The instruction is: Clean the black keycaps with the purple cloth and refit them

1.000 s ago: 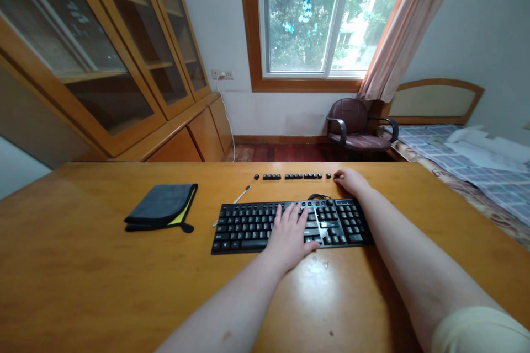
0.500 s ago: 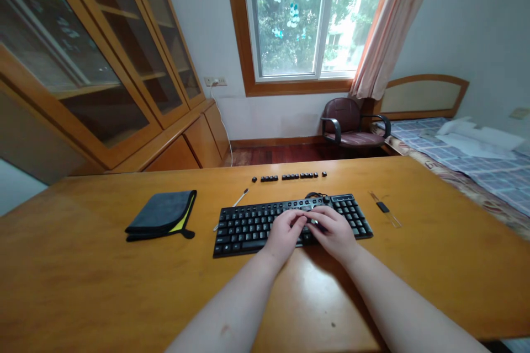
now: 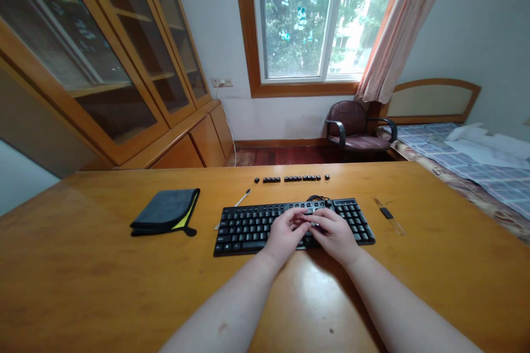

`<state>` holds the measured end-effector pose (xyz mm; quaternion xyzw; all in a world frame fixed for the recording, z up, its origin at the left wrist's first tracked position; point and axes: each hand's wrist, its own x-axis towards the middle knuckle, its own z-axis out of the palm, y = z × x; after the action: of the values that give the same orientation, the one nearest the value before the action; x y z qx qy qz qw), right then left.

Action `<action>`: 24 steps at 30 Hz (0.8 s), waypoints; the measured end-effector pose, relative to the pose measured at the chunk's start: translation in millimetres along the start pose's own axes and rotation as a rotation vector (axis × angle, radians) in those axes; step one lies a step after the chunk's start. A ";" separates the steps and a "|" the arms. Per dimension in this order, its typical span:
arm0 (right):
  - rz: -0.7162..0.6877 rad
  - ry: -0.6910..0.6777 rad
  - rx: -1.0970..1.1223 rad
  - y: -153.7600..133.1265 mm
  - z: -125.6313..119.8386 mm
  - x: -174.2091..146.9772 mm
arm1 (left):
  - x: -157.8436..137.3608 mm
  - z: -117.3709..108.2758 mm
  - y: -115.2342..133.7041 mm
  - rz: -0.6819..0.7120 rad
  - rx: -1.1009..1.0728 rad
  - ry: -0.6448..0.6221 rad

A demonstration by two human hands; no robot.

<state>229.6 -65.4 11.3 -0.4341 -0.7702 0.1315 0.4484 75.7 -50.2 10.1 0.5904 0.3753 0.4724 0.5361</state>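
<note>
My left hand (image 3: pixel 285 236) and my right hand (image 3: pixel 335 237) meet over the right-centre part of a black keyboard (image 3: pixel 244 229). Both have bent fingers closed together at the tips. Something small seems to be between them, but the fingers hide it and I cannot name it. The keys under my hands are covered from sight. Behind the keyboard, several loose black keycaps (image 3: pixel 292 178) stand in a row. To the right lies a wire keycap puller (image 3: pixel 386 213) with a dark handle.
A folded grey cloth (image 3: pixel 165 209) with a yellow underside lies left on the wooden desk (image 3: pixel 124 287). A thin white brush (image 3: pixel 243 197) with a dark tip rests partly behind the keyboard. Beyond the desk are a chair (image 3: pixel 351 127), a bed (image 3: pixel 488 157) and a glass-door cabinet (image 3: pixel 178 116).
My fingers have shifted slightly against each other, and the small thing that showed between them is now mostly hidden. The whole view has turned a little left; the desk items lie as before.
</note>
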 end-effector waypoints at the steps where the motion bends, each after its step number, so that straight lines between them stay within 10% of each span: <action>1: 0.011 -0.002 0.005 -0.6 0.3 0.7 | 0.5 0.4 -1.0 -0.009 -0.020 -0.003; 13: 0.380 0.272 0.353 13.2 2.7 2.3 | 4.2 -0.6 -6.0 -0.105 -0.119 0.103; 24: 0.324 0.192 0.472 18.4 11.1 -1.7 | 0.9 -0.8 -2.1 0.012 0.016 -0.017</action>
<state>231.2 -53.9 -6.8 -0.4454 -0.5932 0.3350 0.5809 75.3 -48.7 8.2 0.6008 0.3711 0.4676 0.5317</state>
